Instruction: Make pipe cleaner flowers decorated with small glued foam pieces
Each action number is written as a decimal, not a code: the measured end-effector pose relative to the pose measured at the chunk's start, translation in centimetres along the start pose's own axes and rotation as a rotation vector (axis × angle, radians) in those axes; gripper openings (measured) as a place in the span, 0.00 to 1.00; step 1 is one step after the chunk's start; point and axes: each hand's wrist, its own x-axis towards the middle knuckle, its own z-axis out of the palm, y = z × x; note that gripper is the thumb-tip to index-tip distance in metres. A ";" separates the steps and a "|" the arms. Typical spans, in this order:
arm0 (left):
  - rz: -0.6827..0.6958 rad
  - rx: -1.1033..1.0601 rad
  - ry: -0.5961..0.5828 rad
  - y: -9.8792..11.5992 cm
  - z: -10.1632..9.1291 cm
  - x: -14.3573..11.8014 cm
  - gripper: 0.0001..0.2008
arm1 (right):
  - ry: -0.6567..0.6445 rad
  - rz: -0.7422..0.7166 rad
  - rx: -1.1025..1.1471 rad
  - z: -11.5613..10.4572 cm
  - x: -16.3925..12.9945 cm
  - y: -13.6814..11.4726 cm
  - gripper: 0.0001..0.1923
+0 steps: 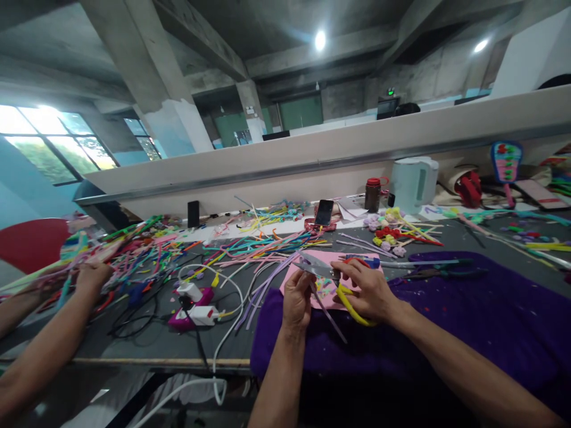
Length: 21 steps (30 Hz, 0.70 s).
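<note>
My right hand [368, 290] is closed around a pair of scissors [319, 267]. Their metal blades point left, and a thick yellow loop hangs below the fingers. A thin lilac pipe cleaner [329, 315] is pinched in my left hand [297, 302], close to the blades; its lower end slants down to the right. Whether the blades touch it I cannot tell. Beneath both hands lies a pink sheet [289, 279] with small coloured clippings on it. This sheet rests on a purple cloth [446, 321].
Pliers [446, 272] lie on the cloth to the right. Loose pipe cleaners [267, 244] spread over the table. A power strip [194, 315] with cables sits at left. Behind stand a phone [324, 212], a brown bottle [372, 196] and a kettle [410, 184]. Another person's hands [91, 279] work at far left.
</note>
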 end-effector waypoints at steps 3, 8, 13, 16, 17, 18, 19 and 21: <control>-0.005 -0.005 -0.004 0.0 0.1 -0.1 0.08 | 0.015 -0.009 -0.008 0.1 -0.1 0.1 0.31; -0.046 -0.040 0.020 0.1 0.1 -0.1 0.11 | 0.023 -0.004 0.014 0.5 -0.2 0.4 0.31; -0.059 -0.061 0.023 0.0 -0.1 -0.1 0.11 | -0.011 0.002 0.040 0.6 -0.3 0.5 0.31; -0.054 -0.051 -0.003 -0.1 -0.2 -0.1 0.11 | -0.023 0.007 0.061 0.5 -0.2 0.3 0.31; -0.054 -0.044 -0.010 -0.1 -0.2 -0.1 0.11 | -0.025 0.009 0.067 0.4 -0.2 0.3 0.31; -0.055 -0.038 -0.013 0.0 -0.2 -0.1 0.12 | -0.027 0.010 0.072 0.4 -0.2 0.3 0.31; -0.057 -0.033 -0.014 0.0 -0.2 -0.1 0.12 | -0.026 0.010 0.075 0.4 -0.3 0.3 0.30; -0.060 -0.034 -0.016 0.0 -0.1 -0.1 0.13 | -0.025 0.007 0.075 0.4 -0.3 0.4 0.30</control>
